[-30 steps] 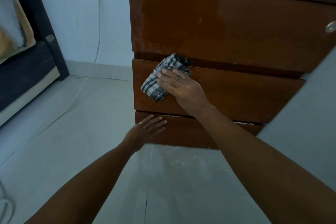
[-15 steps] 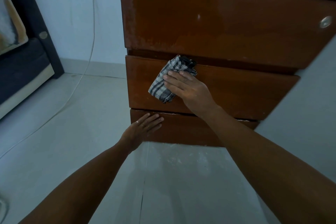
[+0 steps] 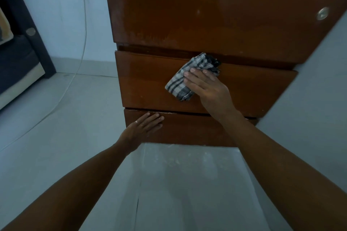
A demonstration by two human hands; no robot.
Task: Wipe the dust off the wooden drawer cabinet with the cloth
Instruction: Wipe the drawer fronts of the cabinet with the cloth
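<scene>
Right hand, fingers extended and laid flat, presses a crumpled grey-and-white checked cloth against the front of the glossy brown wooden drawer cabinet; nothing is clasped, the cloth being held only by pressure against the wood. The cloth lies on the middle drawer front, near its upper edge, with one dark corner reaching into the shadowed gap below the top drawer. Its long axis runs obliquely, from lower left to upper right, and most of it shows to the left of and above the fingertips.

Left hand, likewise flat and unclenched, rests on the bottom drawer front at its left end, apparently as a brace.

Key relation: the cloth sits about mid-width on the middle drawer, so bare wood extends on both sides, the right hand being the nearer and the only one in contact with the cloth. Pale hazy patches, probably dust, show along the lower and left margins of the top drawer front, directly above the cloth. A white cable hangs down the wall to the left, well apart from the cabinet.
</scene>
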